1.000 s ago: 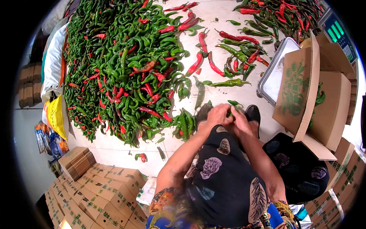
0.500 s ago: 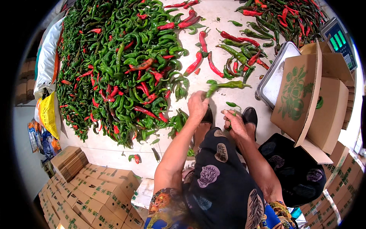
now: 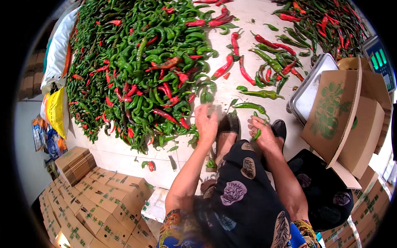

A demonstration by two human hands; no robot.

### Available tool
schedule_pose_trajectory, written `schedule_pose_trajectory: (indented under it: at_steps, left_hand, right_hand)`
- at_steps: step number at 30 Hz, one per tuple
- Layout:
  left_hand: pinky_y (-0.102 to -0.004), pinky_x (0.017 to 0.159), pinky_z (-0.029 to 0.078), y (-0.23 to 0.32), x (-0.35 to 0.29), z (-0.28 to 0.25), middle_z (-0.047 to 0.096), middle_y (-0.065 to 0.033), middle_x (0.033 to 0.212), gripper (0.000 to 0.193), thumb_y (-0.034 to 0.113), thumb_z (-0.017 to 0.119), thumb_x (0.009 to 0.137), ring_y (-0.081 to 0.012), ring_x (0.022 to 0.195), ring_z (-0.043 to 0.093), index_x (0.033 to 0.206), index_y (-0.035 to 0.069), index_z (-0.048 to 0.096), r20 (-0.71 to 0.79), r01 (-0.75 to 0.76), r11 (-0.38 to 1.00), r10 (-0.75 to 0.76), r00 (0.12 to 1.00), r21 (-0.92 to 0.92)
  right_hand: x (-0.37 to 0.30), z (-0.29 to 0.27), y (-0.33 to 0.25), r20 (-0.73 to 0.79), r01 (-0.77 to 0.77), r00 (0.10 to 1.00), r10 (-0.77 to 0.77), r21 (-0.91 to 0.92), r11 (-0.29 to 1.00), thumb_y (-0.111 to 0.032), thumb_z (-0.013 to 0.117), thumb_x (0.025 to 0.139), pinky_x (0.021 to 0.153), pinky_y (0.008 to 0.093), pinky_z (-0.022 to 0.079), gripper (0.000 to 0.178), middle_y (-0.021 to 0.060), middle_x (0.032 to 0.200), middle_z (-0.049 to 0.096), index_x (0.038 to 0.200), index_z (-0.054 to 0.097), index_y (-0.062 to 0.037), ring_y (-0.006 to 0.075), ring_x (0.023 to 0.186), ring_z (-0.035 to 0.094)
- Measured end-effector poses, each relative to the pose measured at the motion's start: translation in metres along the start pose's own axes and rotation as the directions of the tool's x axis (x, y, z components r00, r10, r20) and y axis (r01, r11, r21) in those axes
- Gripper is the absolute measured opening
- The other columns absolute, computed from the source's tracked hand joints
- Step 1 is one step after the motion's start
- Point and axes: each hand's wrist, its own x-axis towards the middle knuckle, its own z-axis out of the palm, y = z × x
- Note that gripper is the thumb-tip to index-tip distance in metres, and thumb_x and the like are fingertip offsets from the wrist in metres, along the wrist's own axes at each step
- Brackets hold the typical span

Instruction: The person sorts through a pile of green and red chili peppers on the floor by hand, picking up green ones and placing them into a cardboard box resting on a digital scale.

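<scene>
My left hand [image 3: 206,122] hovers at the right edge of a big heap of green and red chili peppers [image 3: 165,49]. Its fingers are smeared by motion, and no pepper can be made out in it. My right hand [image 3: 263,131] is closed around a slim green chili pepper [image 3: 257,134], above my right shoe. Just beyond that hand, a long green chili pepper [image 3: 250,106] rests on the pale floor, with a lighter green one [image 3: 262,94] behind it. Farther off lie several loose red peppers [image 3: 247,71] and a small mixed cluster.
On the right stand a metal platform scale [image 3: 308,87] with a lit display [image 3: 378,60] and an open cardboard box [image 3: 326,111]. A second, darker pepper heap [image 3: 331,25] lies far right. Stacked cartons [image 3: 95,198] fill the lower left, below a yellow bag [image 3: 55,111].
My left hand has let go of a green pepper, which now lies on the floor, and moved left to the heap's edge. My right hand still holds its pepper. The view has shifted slightly.
</scene>
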Motion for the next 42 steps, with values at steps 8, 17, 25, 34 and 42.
schedule_pose_trajectory:
  at_steps: [8,17,25,34,42]
  left_hand:
    - [-0.0469,0.100,0.029,-0.065,0.052,-0.113,0.043,-0.0227,0.130,0.059,0.018,0.067,0.077,-0.0369,0.117,0.037,0.129,0.000,0.046,-0.309,0.047,0.909,0.092,0.946,0.415]
    - [-0.0441,0.107,0.032,-0.016,0.018,-0.041,0.022,-0.0228,0.146,0.078,0.008,0.067,0.072,-0.0382,0.130,0.035,0.143,0.014,0.033,0.117,-0.199,0.965,0.181,0.977,0.172]
    - [-0.0350,0.079,0.049,-0.024,-0.001,-0.032,0.062,-0.0152,0.100,0.026,0.004,0.062,0.079,-0.0271,0.089,0.062,0.105,-0.001,0.062,0.065,0.055,0.993,-0.048,0.997,-0.104]
    - [-0.0416,0.079,0.047,0.013,0.033,-0.012,0.060,-0.0136,0.099,0.042,0.012,0.067,0.078,-0.0330,0.094,0.056,0.119,0.013,0.056,0.225,-0.168,0.930,0.096,0.970,0.326]
    - [-0.0411,0.074,0.047,0.029,-0.002,0.034,0.056,-0.0169,0.095,0.035,0.003,0.062,0.078,-0.0347,0.085,0.059,0.112,0.007,0.057,0.206,-0.087,0.993,0.102,0.973,-0.082]
  right_hand:
    - [-0.002,0.013,-0.026,0.070,0.033,0.997,-0.038,0.079,0.996,-0.019,0.063,0.087,0.081,0.0326,0.046,0.044,0.0075,0.123,0.058,0.127,0.048,-0.0095,0.0203,0.101,0.058]
    - [0.002,0.027,0.000,0.139,-0.029,0.990,0.033,-0.031,0.999,-0.020,0.061,0.087,0.076,0.0299,0.048,0.049,0.0114,0.117,0.060,0.131,0.046,-0.0055,0.0182,0.094,0.061]
    - [0.006,0.034,-0.003,0.153,-0.027,0.988,0.023,0.026,0.999,-0.017,0.060,0.088,0.074,0.0308,0.049,0.046,0.0129,0.115,0.061,0.130,0.045,-0.0049,0.0193,0.093,0.062]
    - [0.010,0.055,0.007,0.153,-0.072,0.986,0.069,0.011,0.997,-0.019,0.062,0.089,0.075,0.0299,0.048,0.044,0.0115,0.114,0.062,0.127,0.047,-0.0054,0.0187,0.095,0.062]
    - [0.027,0.047,0.011,0.294,-0.160,0.954,0.060,0.330,0.930,-0.021,0.054,0.094,0.088,0.0366,0.050,0.032,0.0128,0.117,0.058,0.121,0.048,-0.0047,0.0233,0.101,0.061]
